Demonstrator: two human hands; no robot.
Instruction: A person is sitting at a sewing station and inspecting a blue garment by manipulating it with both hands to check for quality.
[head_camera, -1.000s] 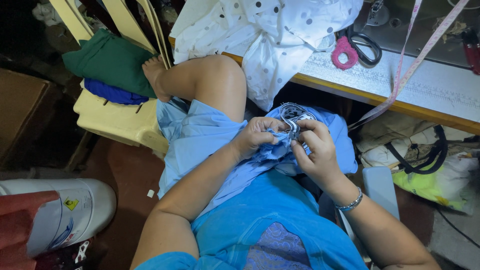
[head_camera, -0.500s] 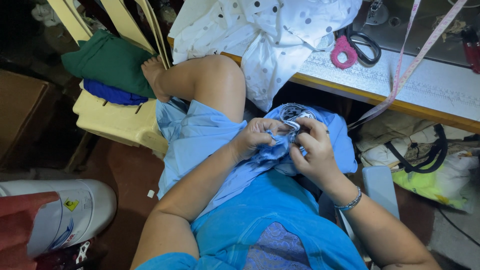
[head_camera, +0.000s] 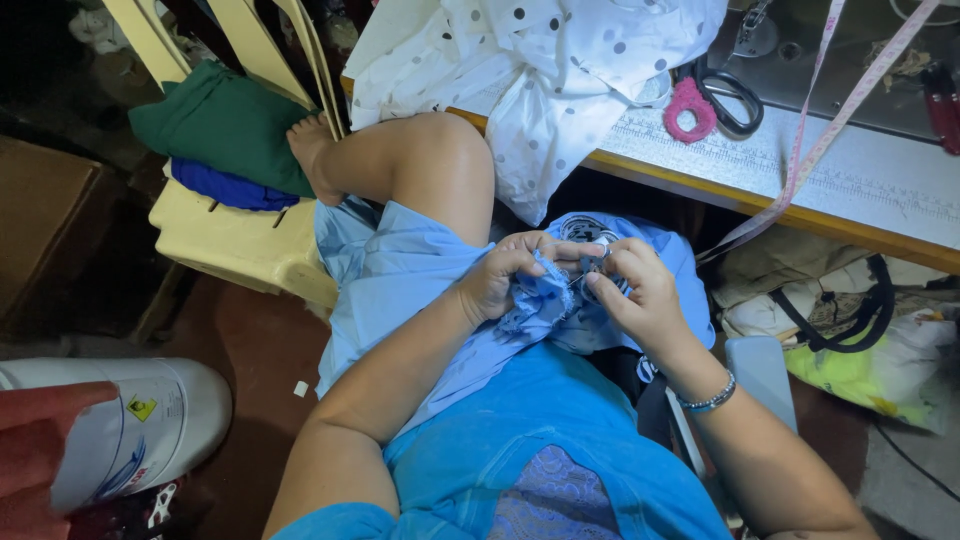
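A light blue garment (head_camera: 400, 280) lies over my lap and raised knee. My left hand (head_camera: 500, 280) pinches a bunched fold of this blue cloth at lap level. My right hand (head_camera: 635, 290), a beaded bracelet on its wrist, meets it from the right, fingertips closed on the same fold and on something small and dark that I cannot make out. The two hands almost touch.
A white dotted cloth (head_camera: 560, 70) hangs off the sewing table (head_camera: 880, 190), which bears scissors (head_camera: 715, 100) with a pink-wrapped handle and a pink measuring tape (head_camera: 820, 130). A yellow plastic chair (head_camera: 230, 240) holds green and blue folded cloth (head_camera: 225, 130). A white canister (head_camera: 130, 430) lies lower left. Bags (head_camera: 860, 330) sit right.
My hands have stayed together on the blue cloth, with the fingers shifting slightly along the fold. Nothing else has moved.
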